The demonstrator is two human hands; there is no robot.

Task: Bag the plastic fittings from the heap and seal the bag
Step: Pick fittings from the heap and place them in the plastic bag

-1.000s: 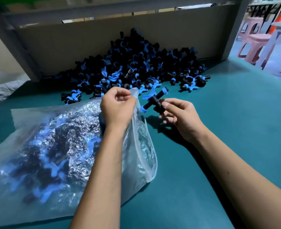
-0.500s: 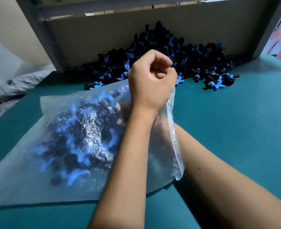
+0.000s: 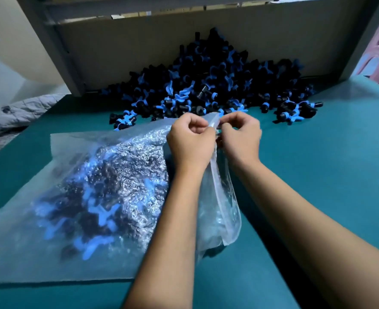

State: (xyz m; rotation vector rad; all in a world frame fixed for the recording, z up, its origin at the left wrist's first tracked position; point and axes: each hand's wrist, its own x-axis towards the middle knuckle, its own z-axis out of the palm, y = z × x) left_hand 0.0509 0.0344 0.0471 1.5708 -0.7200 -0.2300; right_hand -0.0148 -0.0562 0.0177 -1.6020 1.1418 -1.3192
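Plastic film of the clear, soft bag point(image 3: 108, 175) is thin and slippery, so it is judged to crumple easily, while the load of black and blue plastic fittings point(image 3: 99, 210) inside should make it rather heavy and lumpy. The bag lies on the teal surface point(image 3: 317, 175), with its long axis running from the near left to the far right, and its mouth points towards the black and blue heap of fittings point(image 3: 210, 85) at the back. The upper corner of the mouth is pinched by the left hand point(image 3: 190, 141) and the right hand point(image 3: 239, 137), both curled on the film. The mouth strip is probably the best place for holding, because the filled body would sag.
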